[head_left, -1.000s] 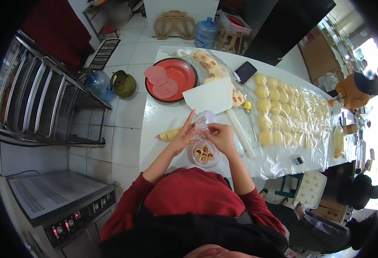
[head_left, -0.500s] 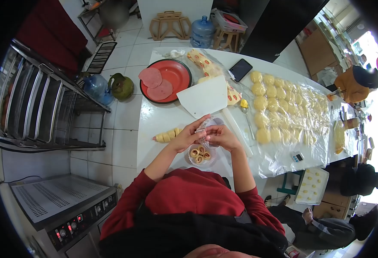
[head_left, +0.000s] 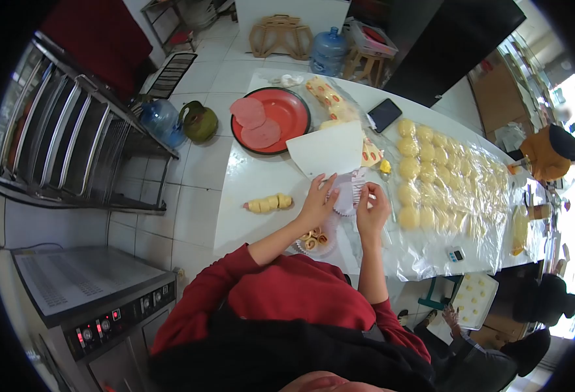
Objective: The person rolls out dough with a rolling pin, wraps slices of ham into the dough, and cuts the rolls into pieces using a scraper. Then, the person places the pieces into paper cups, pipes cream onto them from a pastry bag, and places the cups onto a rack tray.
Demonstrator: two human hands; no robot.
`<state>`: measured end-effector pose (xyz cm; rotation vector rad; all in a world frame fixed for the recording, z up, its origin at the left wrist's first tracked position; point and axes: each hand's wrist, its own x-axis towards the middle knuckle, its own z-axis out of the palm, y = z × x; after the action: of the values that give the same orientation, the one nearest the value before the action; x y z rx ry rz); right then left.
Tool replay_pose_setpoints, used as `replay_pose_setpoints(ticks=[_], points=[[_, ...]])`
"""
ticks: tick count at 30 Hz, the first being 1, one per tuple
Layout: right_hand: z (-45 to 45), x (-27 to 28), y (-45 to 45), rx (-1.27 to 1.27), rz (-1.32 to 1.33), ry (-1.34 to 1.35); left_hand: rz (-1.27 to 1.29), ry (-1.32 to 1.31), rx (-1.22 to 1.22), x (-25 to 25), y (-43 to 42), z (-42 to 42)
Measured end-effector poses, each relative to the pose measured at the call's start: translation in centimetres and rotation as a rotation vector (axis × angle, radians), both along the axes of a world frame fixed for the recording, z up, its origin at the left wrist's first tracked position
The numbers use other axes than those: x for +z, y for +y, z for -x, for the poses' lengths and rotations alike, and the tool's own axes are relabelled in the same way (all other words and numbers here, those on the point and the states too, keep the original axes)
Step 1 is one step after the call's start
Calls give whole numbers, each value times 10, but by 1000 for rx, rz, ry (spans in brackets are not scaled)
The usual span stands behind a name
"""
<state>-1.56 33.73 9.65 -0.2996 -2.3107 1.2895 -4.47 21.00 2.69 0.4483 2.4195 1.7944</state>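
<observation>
White pleated paper baking cups (head_left: 344, 200) are between my two hands, over the table. My left hand (head_left: 317, 204) has its fingers and thumb at the cups' left edge. On the right side, my right hand (head_left: 373, 210) pinches the pleated rim with bent fingers. How many cups are nested there I cannot tell. Just below my left wrist, another paper cup (head_left: 327, 249) holds several small rolled dough pieces (head_left: 312, 239), partly covered by my forearm. A sliced dough roll (head_left: 269, 203) with a pink filling end lies left of my left hand.
A red plate (head_left: 290, 111) carries pink ham slices (head_left: 256, 124). Next to it are a white scraper board (head_left: 326, 149), a patterned wrapper (head_left: 330, 98) and a phone (head_left: 385, 115). Dough balls (head_left: 426, 173) lie under plastic at right, near a timer (head_left: 456, 253). Other people work at right.
My hands have moved apart, the right one farther right, and the cups between them now show spread out. The whole view has shifted, with the table lying farther right.
</observation>
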Motion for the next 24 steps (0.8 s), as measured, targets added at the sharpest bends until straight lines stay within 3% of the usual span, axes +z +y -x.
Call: replay_pose_setpoints(ticks=[1, 4, 5, 6, 9, 12, 15, 17, 20, 24], points=[[-3, 14, -7, 116, -30, 41, 4, 70, 36, 9, -5, -4], [-12, 33, -36, 485, -47, 46, -878, -805, 7, 32, -33, -17], [-15, 33, -47, 622, -10, -31, -987, -847, -45, 29, -47, -21], [-15, 36, -57, 759, 84, -277, -1098, -885, -102, 24, -65, -25], [4, 25, -76, 669, 187, -114, -1458, -900, -102, 29, -116, -43], [30, -6, -89, 729, 56, -183, -1548, -831, 154, 30, -159, -64], [34, -58, -97, 891, -257, -238, -1601, -747, 230, 24, -184, -77], [40, -82, -95, 916, -396, -323, -1586, -715, 135, 28, -192, -78], [37, -42, -89, 681, 44, -578, -1601, -734, 148, 28, -197, -78], [24, -22, -75, 618, 305, -332, -1515, -831, 154, 17, -186, -70]])
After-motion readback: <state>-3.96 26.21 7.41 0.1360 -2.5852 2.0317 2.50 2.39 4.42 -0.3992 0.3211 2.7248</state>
